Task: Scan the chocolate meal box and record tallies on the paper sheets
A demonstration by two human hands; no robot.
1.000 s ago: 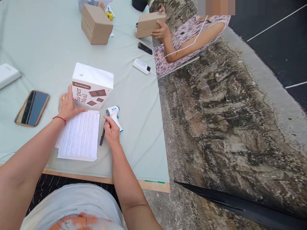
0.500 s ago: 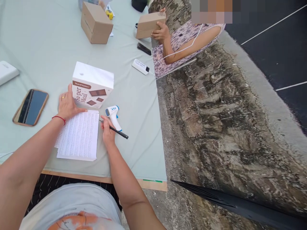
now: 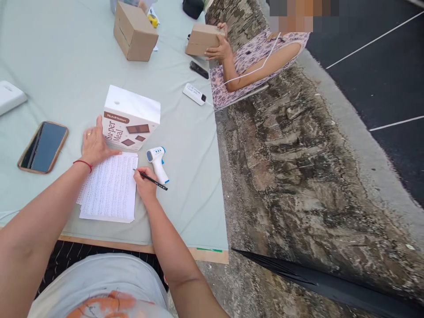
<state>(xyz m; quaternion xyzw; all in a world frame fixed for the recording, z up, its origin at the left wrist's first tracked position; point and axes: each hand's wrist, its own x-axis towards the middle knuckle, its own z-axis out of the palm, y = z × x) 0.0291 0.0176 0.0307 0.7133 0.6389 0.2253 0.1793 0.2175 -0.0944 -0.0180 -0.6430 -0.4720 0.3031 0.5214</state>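
My right hand [image 3: 145,182] grips a black pen [image 3: 153,180], its tip at the upper right edge of a stack of paper sheets [image 3: 109,190] covered in small rows of print or writing. At the stack's upper left lies my left hand [image 3: 96,142], fingers spread, thumb stretched along the top of the paper. Its fingers are beside the left side of a white box [image 3: 132,117] marked "Su-per Meal", which stands upright just beyond the sheets. Close to my right hand, a white and blue infrared thermometer [image 3: 158,164] rests on the cloth.
A phone [image 3: 43,147] and a white device [image 3: 11,98] lie on the left. Farther back stands a cardboard box [image 3: 136,35]. Across the table a person holds another cardboard box [image 3: 203,40], near a black object [image 3: 199,69] and a white power bank [image 3: 194,94].
My right hand has shifted left, bringing the pen's tip to the paper's edge. The left hand stays at the paper. The other person's box and hands have tilted and moved slightly.
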